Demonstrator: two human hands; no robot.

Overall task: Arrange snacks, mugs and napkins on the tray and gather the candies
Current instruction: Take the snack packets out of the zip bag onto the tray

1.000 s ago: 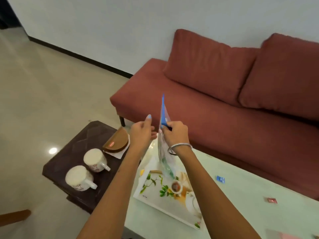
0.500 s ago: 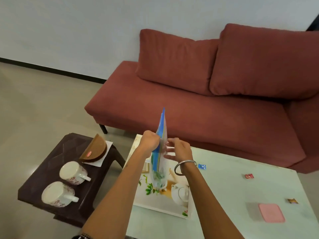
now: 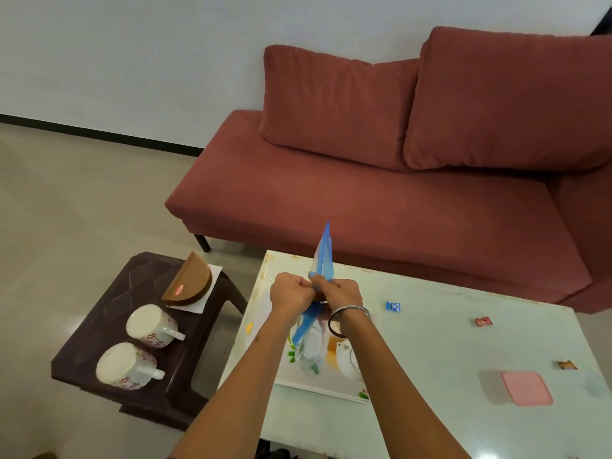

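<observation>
My left hand [image 3: 291, 293] and my right hand [image 3: 341, 293] are pressed together, both gripping a blue and clear snack bag [image 3: 323, 256] held upright over the floral tray [image 3: 324, 389]. The bag's lower part hangs between my forearms above the tray. Two white floral mugs [image 3: 150, 326] [image 3: 126, 366] lie on the dark side table [image 3: 109, 326] at the left, beside a brown napkin holder [image 3: 190, 281] on a white napkin [image 3: 213, 271]. Three wrapped candies lie on the white table: a blue candy [image 3: 393, 306], a red candy [image 3: 483, 322] and a brown candy [image 3: 567, 365].
A pink square lid or container [image 3: 526, 388] rests on the white table [image 3: 447, 409] at the right. A red sofa [image 3: 381, 200] with two cushions stands right behind the table. The side table stands close to the white table's left edge.
My hands have closed together on the bag, lower on it, and the bag's top now sticks up above my fists. The view has swung right and down a little.
</observation>
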